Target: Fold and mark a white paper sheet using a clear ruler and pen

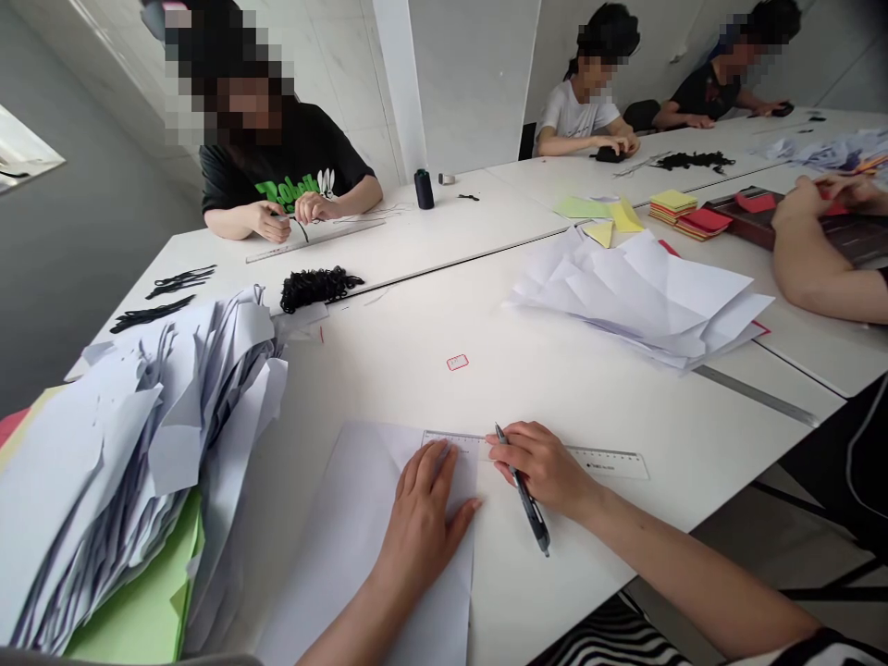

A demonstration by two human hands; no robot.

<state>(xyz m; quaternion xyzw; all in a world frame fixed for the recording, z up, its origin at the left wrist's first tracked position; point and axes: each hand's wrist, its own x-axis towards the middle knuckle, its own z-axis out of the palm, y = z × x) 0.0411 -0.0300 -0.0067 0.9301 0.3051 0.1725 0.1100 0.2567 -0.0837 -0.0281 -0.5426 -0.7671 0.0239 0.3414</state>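
Note:
A white sheet of paper (326, 546) lies on the white table in front of me. Across its upper right part runs a clear ruler (610, 462), which extends to the right past the sheet's edge. My left hand (426, 518) lies on the sheet with its fingers apart, the fingertips on the ruler. A dark pen (531, 514) is held in my right hand (545, 465), just right of the sheet and over the ruler. The pen slants, one end by my index finger and the other pointing down toward the table's front edge.
Piled folded papers (139, 435) stand at the left, with green sheets (145, 592) below. More white sheets (638, 296) and a metal ruler (756, 395) lie at the right. Black cords (315, 288) lie farther back. Several people sit around the tables.

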